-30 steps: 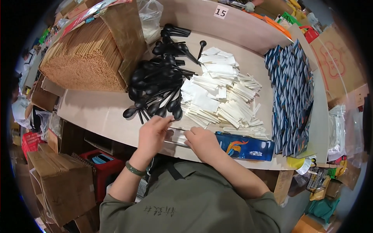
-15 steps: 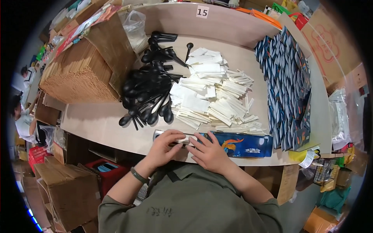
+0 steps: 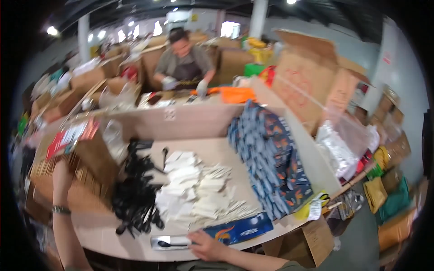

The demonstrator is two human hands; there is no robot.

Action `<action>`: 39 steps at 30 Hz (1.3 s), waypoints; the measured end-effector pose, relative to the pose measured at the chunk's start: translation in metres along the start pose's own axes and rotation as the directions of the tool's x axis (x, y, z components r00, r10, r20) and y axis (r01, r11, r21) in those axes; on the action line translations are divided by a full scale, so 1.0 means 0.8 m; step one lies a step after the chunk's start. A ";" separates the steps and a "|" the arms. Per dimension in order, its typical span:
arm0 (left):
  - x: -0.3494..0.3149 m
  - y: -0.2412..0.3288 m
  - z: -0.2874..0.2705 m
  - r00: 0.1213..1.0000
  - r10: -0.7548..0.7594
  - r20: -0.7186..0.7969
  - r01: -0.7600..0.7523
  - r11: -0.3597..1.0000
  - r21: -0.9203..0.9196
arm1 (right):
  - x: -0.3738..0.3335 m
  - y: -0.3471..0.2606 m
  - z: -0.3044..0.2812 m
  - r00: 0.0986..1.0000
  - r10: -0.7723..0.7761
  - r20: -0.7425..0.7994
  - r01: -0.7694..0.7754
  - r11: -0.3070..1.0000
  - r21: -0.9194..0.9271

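My left hand (image 3: pixel 62 174), smeared by motion, reaches to the dense stack of thin brown pieces (image 3: pixel 83 183) beside a cardboard carton on the left; its fingers are hard to make out. At the table's front edge my right hand (image 3: pixel 205 246) lies with fingers spread across a flat blue packet (image 3: pixel 246 229) with an orange bird print. Out to the left of that hand shows a silver strip (image 3: pixel 181 239) with a black spoon (image 3: pixel 167 244) lying on it. Beyond are a heap of black spoons (image 3: pixel 135 198) and a spread of white paper-wrapped slips (image 3: pixel 190 180).
Overlapping blue packets (image 3: pixel 266 158) fill the table's right side. A low partition (image 3: pixel 190 119) closes the back, and a gloved co-worker (image 3: pixel 185 63) stands behind it. A large open carton (image 3: pixel 303 81) rises at the right. A yellow tape roll (image 3: pixel 312 207) sits at the right corner.
The view has tilted up and swung right, bringing the co-worker in. My left hand has left the packet for the brown stack; my right hand stays. The black spoon on the silver strip is now visible.
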State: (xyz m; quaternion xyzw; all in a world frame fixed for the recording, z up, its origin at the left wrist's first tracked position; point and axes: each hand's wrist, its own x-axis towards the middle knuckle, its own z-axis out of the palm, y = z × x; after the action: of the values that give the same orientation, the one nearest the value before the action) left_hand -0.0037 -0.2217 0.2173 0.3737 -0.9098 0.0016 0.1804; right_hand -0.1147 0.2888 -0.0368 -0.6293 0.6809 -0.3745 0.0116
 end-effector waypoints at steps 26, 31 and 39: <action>-0.353 0.076 0.127 0.833 0.070 0.549 0.492 0.359 -0.793 | 0.025 -0.012 -0.051 0.993 0.084 0.079 -0.081 0.996 -0.037; -0.320 0.065 0.147 0.712 0.171 0.681 0.505 0.550 -0.665 | 0.019 -0.015 -0.049 0.988 0.081 0.130 -0.075 0.996 -0.050; -0.339 0.159 0.180 0.819 0.196 0.539 0.326 0.615 -0.718 | 0.024 -0.017 -0.039 0.997 0.021 0.072 -0.021 1.000 -0.007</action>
State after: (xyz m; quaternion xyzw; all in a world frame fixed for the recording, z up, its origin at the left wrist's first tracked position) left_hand 0.0404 0.0340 0.0100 0.2733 -0.8113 -0.5148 0.0450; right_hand -0.1224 0.2886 0.0010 -0.6352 0.6878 -0.3493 0.0382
